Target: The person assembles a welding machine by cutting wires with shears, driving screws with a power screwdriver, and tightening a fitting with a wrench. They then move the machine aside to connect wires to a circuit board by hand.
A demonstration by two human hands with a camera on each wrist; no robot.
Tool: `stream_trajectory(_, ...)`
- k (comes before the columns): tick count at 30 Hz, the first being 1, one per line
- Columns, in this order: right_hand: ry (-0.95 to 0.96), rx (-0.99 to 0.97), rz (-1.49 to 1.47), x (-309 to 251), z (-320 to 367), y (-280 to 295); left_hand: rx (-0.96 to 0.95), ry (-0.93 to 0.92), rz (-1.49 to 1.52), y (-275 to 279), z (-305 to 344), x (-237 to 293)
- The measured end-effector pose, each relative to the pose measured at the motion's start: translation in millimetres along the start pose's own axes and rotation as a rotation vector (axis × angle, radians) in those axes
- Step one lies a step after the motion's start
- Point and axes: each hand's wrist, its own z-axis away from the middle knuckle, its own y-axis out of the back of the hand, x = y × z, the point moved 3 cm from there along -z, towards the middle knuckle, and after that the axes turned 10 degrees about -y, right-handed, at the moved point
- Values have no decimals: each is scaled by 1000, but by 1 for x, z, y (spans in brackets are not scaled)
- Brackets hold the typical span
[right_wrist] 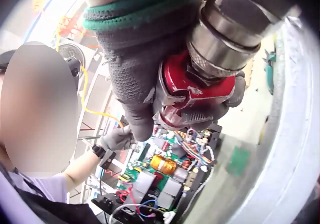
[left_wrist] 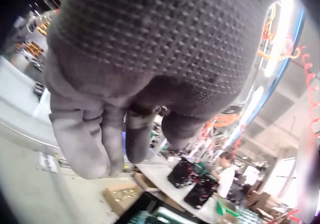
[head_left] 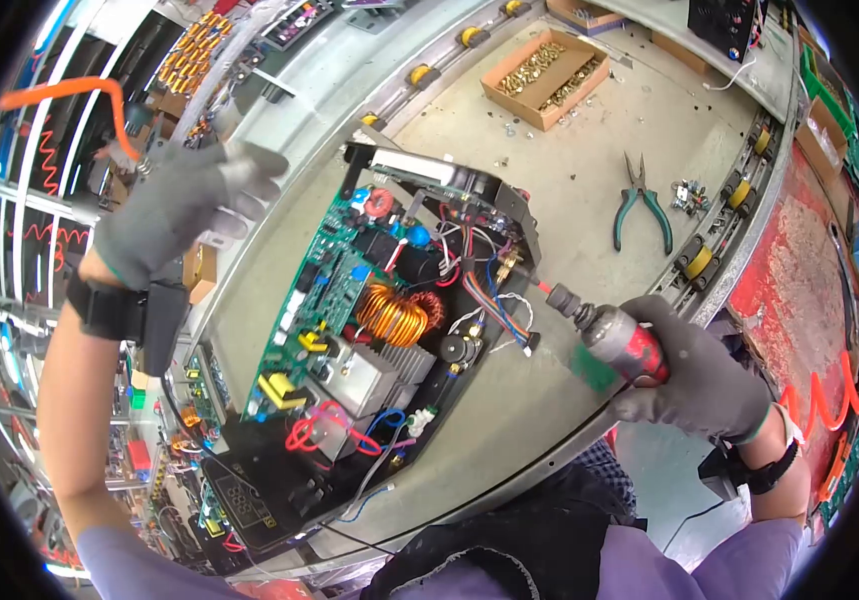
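My gloved right hand [head_left: 699, 370] grips a red and silver power screwdriver [head_left: 617, 340]. Its bit points left, with the tip right by brass terminals [head_left: 511, 262] on the end panel of an open black chassis. Inside that chassis lie a green circuit board [head_left: 299, 290], a copper-wound coil [head_left: 389, 312], heatsinks [head_left: 404, 360] and loose wires [head_left: 494, 300]. My gloved left hand [head_left: 174, 205] is raised beyond the chassis on the left, apart from it, fingers loosely bent. An orange hose [head_left: 114, 100] ends behind this hand in the head view.
Green-handled pliers [head_left: 641, 210] lie on the bench beside small loose parts [head_left: 689, 195]. A cardboard tray [head_left: 545, 125] of brass-coloured hardware stands farther back. Roller rails [head_left: 699, 260] edge the bench. Red coiled hose [head_left: 829, 405] hangs at right. Another person [left_wrist: 226, 174] stands in the background.
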Motion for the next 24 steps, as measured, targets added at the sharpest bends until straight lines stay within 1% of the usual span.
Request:
stream_trajectory(1,18,9,45,2,-7,-2,-113,45,-68,-3,-11,-11)
stream_trajectory(2,11,4,35,3,-14,-3,-124,51,-70,-8,-22,-19)
stream_trajectory(4,-52,-17,89,1,-28,-7,-249,45,-8,-26,-42,-32)
stream_trajectory(5,-80,-49,95,-2,-33,-7,-357,51,-59,-33,-54,-35)
stream_trajectory(6,-85,-54,92,-5,-38,-8,-450,73,-50,-39,-68,-61)
stream_trajectory(8,-93,-75,118,-9,-48,-10,-506,-22,-155,-49,-70,-63)
stream_trajectory(9,-30,-65,123,-9,-53,-12,-562,34,-103,-53,-71,-65)
stream_trajectory(10,-34,-72,120,-11,-57,-13,-568,40,-99,-56,-74,-69)
stream_trajectory(11,-33,-67,167,-14,-60,-14,-632,16,99,-63,-77,-72)
stream_trajectory(12,-32,-64,214,-17,-63,-15,-660,5,211,-66,-79,-82)
stream_trajectory(14,-55,-81,220,-23,-69,-16,-724,1,442,-73,-84,-100)
stream_trajectory(15,-69,-88,232,-24,-71,-17,-722,97,610,-77,-88,-107)
stream_trajectory(18,-90,-61,257,-27,-74,-21,-689,260,750,-83,-83,-107)
stream_trajectory(19,-89,-64,258,-27,-75,-22,-517,334,891,-80,-81,-114)
stream_trajectory(21,-114,-68,211,-26,-76,-23,-523,340,909,-84,-82,-113)
stream_trajectory(24,-109,-66,180,-26,-78,-23,-564,286,839,-90,-85,-113)
